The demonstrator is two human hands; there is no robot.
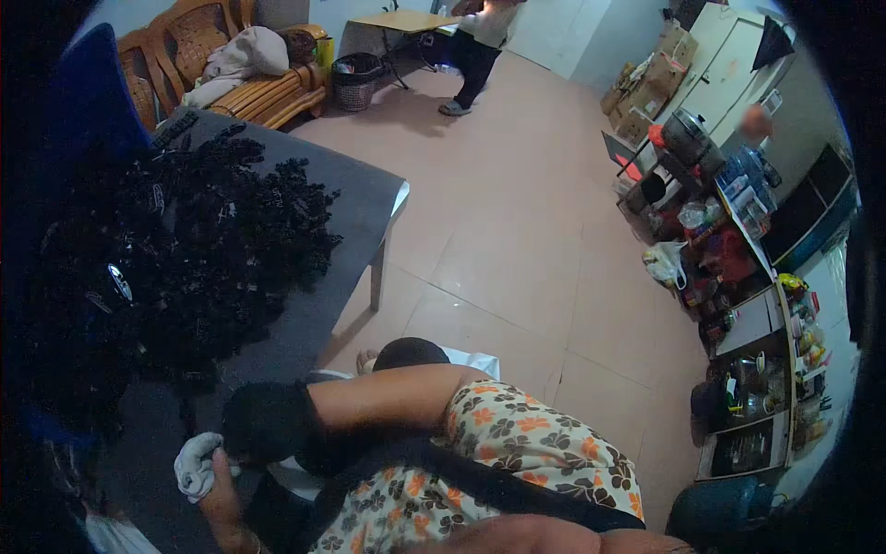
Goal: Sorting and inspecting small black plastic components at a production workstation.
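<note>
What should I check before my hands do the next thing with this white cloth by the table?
1. Left hand grips the white cloth: ok.
2. Right hand, under a black covering, open or shut: cannot tell.
3. Heap of black parts lies wholly on the grey table: ok.
4. Other person stands well away, across the room: ok.
5. Enough light on the hands: not ok, it is dim there.

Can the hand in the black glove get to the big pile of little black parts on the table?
Probably yes. The hand in the black glove rests at the grey table's near edge, and the pile of small black parts lies just beyond it with nothing between them.
</note>
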